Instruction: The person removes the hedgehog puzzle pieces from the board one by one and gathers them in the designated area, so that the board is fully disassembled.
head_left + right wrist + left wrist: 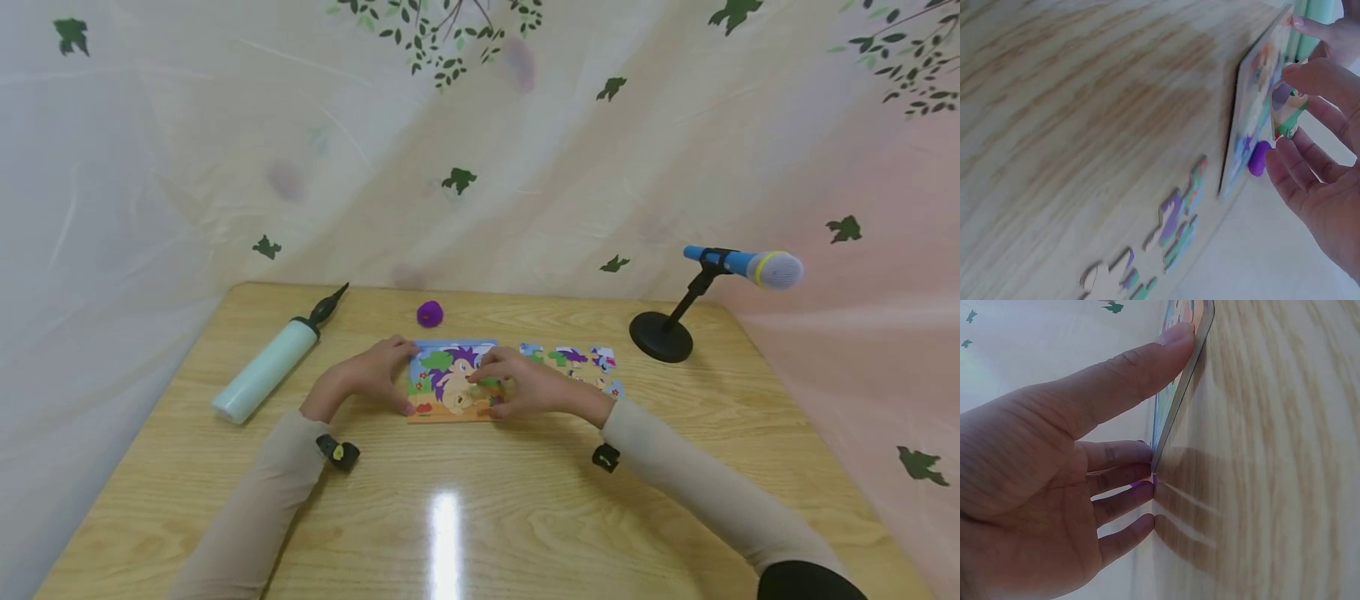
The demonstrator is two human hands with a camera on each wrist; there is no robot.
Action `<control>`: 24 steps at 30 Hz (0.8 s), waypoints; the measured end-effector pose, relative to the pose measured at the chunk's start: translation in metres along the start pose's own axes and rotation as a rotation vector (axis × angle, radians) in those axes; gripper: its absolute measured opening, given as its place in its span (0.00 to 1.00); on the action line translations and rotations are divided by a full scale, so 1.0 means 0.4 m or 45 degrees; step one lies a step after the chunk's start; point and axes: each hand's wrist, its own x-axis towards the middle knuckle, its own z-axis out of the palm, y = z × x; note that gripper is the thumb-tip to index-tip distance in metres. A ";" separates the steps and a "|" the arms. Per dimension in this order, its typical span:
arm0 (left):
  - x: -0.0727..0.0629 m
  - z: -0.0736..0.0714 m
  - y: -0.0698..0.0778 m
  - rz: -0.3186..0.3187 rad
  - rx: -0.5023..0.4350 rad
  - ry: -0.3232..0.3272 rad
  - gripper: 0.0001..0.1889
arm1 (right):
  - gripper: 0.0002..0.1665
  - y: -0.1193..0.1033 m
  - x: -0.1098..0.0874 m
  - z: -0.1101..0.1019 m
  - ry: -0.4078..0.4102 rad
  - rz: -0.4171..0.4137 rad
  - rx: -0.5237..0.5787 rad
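A flat jigsaw puzzle board [438, 417] with a purple-haired cartoon hedgehog lies on the table. My left hand [371, 377] is at its left side; in the left wrist view the thumb [1177, 335] rests on the board's edge, while the straight fingers reach down beside its corner. Over the board's right part, my right hand [528, 385] pinches a puzzle piece [1288, 115] between thumb and fingers. Green and purple show on that piece, which is held up off the board in the right wrist view. Several loose puzzle pieces [572, 355] lie right of the board, partly behind the right wrist.
Behind the board sits a small purple ball-like object [430, 314]. A pale green hand pump [270, 368] with a black nozzle lies at the left. At the back right, a blue microphone [750, 265] rests on a black stand [660, 337]. A leaf-patterned curtain hangs behind the table [450, 533].
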 end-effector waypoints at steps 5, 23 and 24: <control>0.000 0.001 0.000 -0.004 -0.011 0.003 0.56 | 0.30 0.008 -0.043 -0.032 0.036 0.034 0.068; -0.004 0.000 0.000 -0.009 0.006 -0.001 0.56 | 0.29 0.125 -0.263 -0.119 0.002 0.189 -0.006; -0.004 0.000 0.000 -0.006 0.009 -0.001 0.56 | 0.29 0.129 -0.273 -0.120 -0.004 0.192 -0.017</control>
